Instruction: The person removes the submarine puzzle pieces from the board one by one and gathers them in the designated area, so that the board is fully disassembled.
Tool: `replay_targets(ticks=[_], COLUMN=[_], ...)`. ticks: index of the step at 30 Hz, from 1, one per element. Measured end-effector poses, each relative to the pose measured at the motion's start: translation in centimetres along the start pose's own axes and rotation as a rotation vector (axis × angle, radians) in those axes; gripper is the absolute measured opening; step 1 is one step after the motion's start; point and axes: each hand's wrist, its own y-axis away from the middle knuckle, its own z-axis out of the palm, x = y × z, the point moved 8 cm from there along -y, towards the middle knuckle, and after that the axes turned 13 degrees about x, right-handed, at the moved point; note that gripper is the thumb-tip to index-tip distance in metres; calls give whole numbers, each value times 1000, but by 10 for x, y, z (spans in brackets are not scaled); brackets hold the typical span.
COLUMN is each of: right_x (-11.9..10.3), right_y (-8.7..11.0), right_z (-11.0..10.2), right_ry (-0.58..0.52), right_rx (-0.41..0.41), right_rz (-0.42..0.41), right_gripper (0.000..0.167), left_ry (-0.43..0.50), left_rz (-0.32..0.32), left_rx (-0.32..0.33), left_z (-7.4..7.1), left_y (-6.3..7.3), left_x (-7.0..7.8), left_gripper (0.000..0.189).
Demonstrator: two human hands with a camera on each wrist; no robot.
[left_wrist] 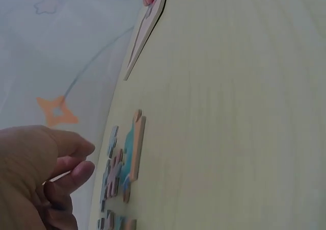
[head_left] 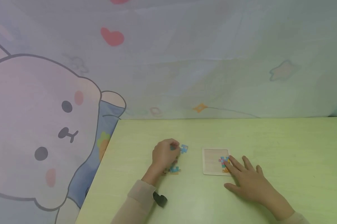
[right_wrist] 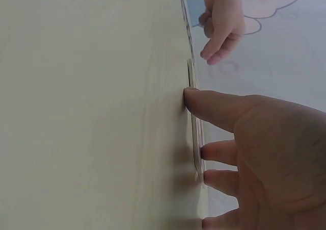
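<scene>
My left hand [head_left: 163, 154] is over a group of loose jigsaw pieces [head_left: 175, 170] left of centre, its fingers bent loosely. In the left wrist view no piece shows between its fingertips, which are above and beside the pieces [left_wrist: 133, 151]. One blue piece [head_left: 184, 148] lies just beyond those fingers. To the right is a square puzzle tray [head_left: 211, 162], with joined colourful pieces [head_left: 224, 161] along its right side. My right hand [head_left: 250, 185] is spread at that side, a fingertip touching the pieces; part of the tray's right edge is hidden under it.
The pale yellow-green table [head_left: 302, 161] runs up to a printed cloth [head_left: 202, 62] at the back. That cloth also hangs past the table's left edge, showing a large cartoon bear [head_left: 48, 124]. A dark strap end [head_left: 160, 199] hangs from the left sleeve.
</scene>
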Motion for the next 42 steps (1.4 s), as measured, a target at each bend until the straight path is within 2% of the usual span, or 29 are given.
replay_targets(ticks=[4,7,13,19,22,29,35,42], right_x=[1,1,1,4,4,0,-1,-4], right_y=[0,0,1,5,8,18,24,27], right_z=[1,3,2,2,1,-1,1,1], right_ry=[-1,-4,12,-6,-10,33,46,47], right_rx=[-5,-9,-8,-12,-7,10,18,20], right_rz=[5,6,-1,2,-6,-42,-54,-56], right_gripper=[81,81,82,83,83,81,78,73], left_ry=[-54,-53,-43,-73,-84,-96,-92,-144], left_rz=[106,142,258,350,355,341,316,303], left_rx=[-61,-104,-203,-226,-236,-261,-273,-271], left_z=[2,9,40,68,80,102,110,116], left_y=[-1,1,16,23,24,25,27,28], left_x=[8,17,52,87,96,103,108,107], left_gripper=[23,26,28,26,26,29,33,31])
